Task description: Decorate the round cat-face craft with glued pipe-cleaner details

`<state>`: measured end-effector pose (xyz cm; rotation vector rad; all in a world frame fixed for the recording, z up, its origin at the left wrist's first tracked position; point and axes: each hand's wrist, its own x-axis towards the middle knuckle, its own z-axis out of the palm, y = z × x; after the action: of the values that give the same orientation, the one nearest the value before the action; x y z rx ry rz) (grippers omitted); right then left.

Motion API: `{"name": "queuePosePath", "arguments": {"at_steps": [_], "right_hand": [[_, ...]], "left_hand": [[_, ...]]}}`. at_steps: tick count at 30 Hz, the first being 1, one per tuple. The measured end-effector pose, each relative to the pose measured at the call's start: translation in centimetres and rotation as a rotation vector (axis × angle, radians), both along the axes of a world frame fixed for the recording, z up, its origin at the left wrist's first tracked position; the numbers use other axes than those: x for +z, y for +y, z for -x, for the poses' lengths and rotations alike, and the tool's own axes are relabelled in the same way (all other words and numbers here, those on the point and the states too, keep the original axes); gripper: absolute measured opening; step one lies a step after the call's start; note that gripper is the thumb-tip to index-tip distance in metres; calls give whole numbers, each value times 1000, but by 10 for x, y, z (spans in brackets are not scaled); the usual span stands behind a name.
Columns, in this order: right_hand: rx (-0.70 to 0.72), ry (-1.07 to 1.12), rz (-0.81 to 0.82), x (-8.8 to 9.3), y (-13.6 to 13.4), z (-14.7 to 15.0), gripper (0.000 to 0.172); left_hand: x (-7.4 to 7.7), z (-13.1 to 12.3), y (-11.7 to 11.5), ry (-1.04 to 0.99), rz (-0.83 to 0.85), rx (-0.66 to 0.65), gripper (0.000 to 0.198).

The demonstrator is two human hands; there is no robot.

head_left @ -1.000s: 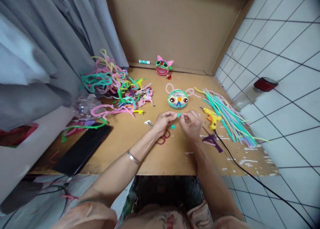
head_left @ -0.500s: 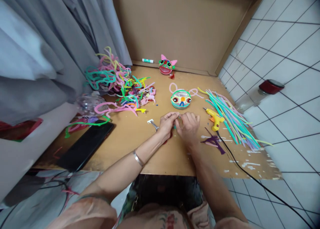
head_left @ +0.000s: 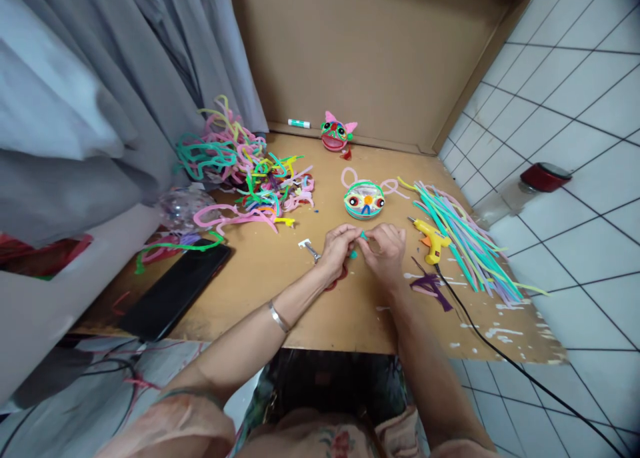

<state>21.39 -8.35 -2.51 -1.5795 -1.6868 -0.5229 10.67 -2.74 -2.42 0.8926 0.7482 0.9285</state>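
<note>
Head view: both hands are meeting over the middle of the table [head_left: 320, 335], just near of the round face craft [head_left: 364, 200].
Left hand [head_left: 337, 245]: thumb and forefinger are pinching the left end of the teal pipe cleaner piece [head_left: 362, 235]; the other fingers are curling in.
Right hand [head_left: 385, 248]: fingertips are pinching the right end of the same piece.
Axis: the piece is lying left to right between the two pinches, held just above the table; it is too small to tell more.
Right side: the glue gun [head_left: 431, 239] and its cord [head_left: 500, 353] are lying near the right hand, with the straight pipe cleaners [head_left: 460, 238] beyond.
Left side: the metal clip [head_left: 309, 248] is sitting just beside the left hand; bare wood is stretching toward the phone [head_left: 175, 288].
Near edge: open wood is lying between the wrists and the table's edge.
</note>
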Motion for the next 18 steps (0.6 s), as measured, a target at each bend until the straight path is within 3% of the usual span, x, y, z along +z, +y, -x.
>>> {"name": "queuePosePath", "arguments": {"at_steps": [9,18], "right_hand": [[-25,58,1,5,0,0,13],[31,163,19,8,2,-4,2]], "left_hand": [[3,2,3,0,-30,-60,28],[11,9,9,0,-68,-220,24]]}}
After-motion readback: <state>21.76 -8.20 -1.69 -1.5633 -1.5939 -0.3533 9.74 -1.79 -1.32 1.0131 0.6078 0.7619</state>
